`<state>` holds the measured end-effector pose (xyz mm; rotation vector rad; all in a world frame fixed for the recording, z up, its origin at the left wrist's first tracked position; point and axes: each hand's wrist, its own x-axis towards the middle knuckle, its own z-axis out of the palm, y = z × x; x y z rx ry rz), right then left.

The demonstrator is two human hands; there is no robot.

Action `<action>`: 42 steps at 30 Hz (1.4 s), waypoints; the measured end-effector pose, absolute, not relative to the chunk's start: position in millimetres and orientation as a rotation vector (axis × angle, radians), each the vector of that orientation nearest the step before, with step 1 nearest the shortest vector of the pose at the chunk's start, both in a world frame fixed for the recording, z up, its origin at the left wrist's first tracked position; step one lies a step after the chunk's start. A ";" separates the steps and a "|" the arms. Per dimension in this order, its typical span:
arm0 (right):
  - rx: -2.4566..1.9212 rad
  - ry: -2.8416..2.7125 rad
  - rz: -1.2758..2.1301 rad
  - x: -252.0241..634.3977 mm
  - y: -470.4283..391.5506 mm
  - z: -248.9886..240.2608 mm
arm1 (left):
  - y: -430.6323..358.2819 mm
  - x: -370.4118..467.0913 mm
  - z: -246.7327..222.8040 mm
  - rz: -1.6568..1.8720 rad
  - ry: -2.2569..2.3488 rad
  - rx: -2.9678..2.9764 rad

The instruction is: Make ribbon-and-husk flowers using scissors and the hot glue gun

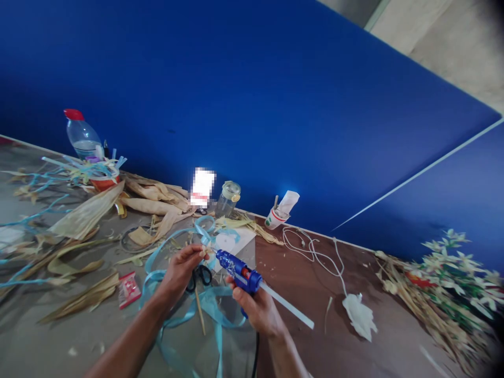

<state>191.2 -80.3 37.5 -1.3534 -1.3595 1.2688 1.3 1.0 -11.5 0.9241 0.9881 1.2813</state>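
My right hand (255,306) is wrapped round the handle of a blue hot glue gun (236,269), with a long clear glue stick (289,307) jutting from its back end. The gun's nozzle points at a small pale flower (205,251) pinched in the fingertips of my left hand (184,270). Whether nozzle and flower touch I cannot tell. Below the hands lie black-handled scissors (203,275), a thin wooden stick (200,310) and loops of light-blue ribbon (214,304). A white board (246,242) sits partly hidden behind the gun.
Dried corn husks (153,205) spread over the left side, near a spray bottle (82,136) and a pink packet (129,290). Along the blue wall stand a glass jar (227,200) and a paper cup (275,218). A white cable (311,252) and white flowers (460,268) lie right.
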 end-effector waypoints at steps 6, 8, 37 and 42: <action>-1.375 -1.350 1.292 192.8 -77.5 40.3 | 0.7 0.6 -6.0 1.273 1.004 0.962; -1.349 -1.350 1.286 194.9 -75.6 39.4 | 1.0 0.8 -5.8 1.289 1.006 0.974; -1.326 -1.475 1.255 196.1 -78.8 53.7 | 2.0 1.1 -12.5 1.253 0.926 0.907; -1.391 -1.488 1.255 197.6 -76.5 54.3 | 1.5 0.9 -13.0 1.268 0.913 0.922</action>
